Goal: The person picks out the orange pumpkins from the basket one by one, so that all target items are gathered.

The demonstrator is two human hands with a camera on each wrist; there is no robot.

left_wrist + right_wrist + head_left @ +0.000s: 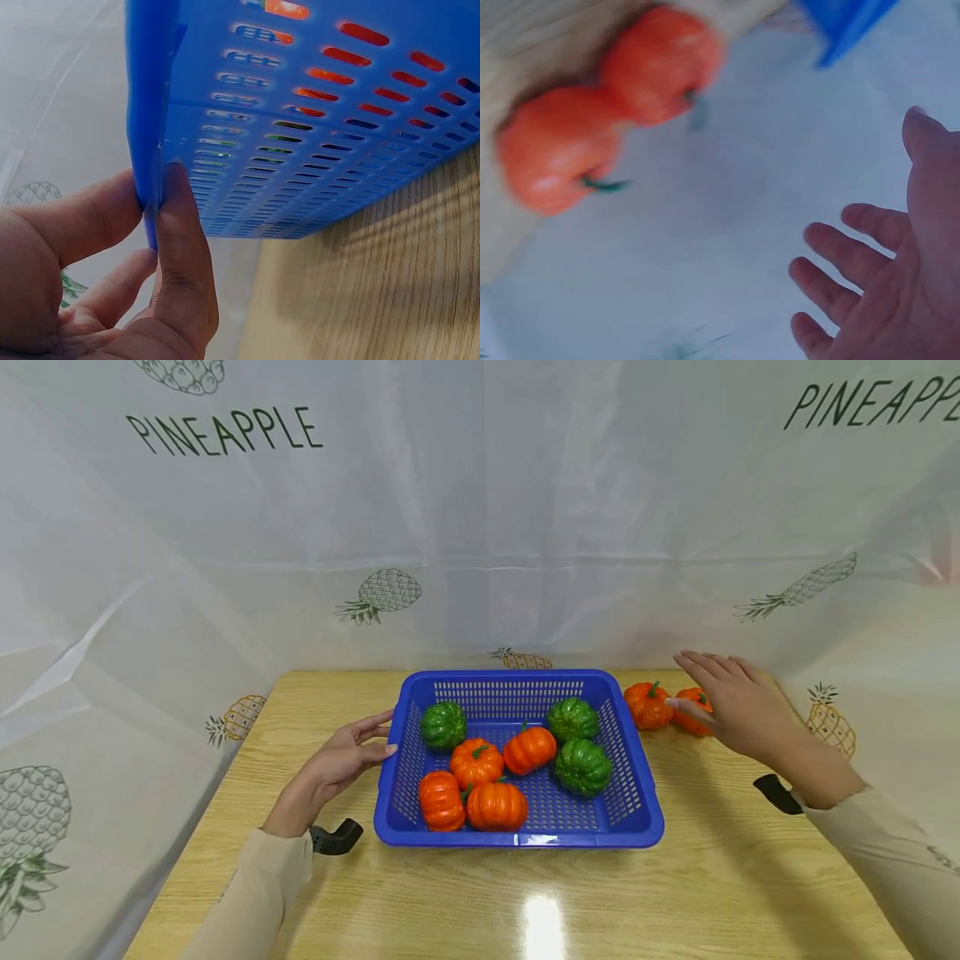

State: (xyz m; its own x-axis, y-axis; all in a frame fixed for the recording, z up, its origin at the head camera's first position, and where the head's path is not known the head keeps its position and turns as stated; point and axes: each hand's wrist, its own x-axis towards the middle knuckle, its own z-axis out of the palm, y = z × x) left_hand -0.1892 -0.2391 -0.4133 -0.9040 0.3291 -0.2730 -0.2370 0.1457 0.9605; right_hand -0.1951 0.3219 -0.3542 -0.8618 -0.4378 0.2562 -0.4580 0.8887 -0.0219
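Observation:
A blue plastic basket (517, 841) sits on the wooden table, holding several small orange pumpkins (497, 807) and three green ones (582, 767). My left hand (341, 764) pinches the basket's left rim; in the left wrist view the thumb lies on one side of the rim (146, 97) and the fingers (184, 262) on the other. My right hand (742, 706) hovers beyond the basket's right side with its fingers spread and nothing held. Below it, two orange pumpkins lie on the table, one (648, 707) near the basket wall and another (688, 724) partly hidden by the thumb.
A pale curtain (525, 510) printed with pineapples hangs behind the table and along its left and right sides. The wooden tabletop (450, 902) extends in front of the basket. Dark wrist devices (337, 837) show at both cuffs.

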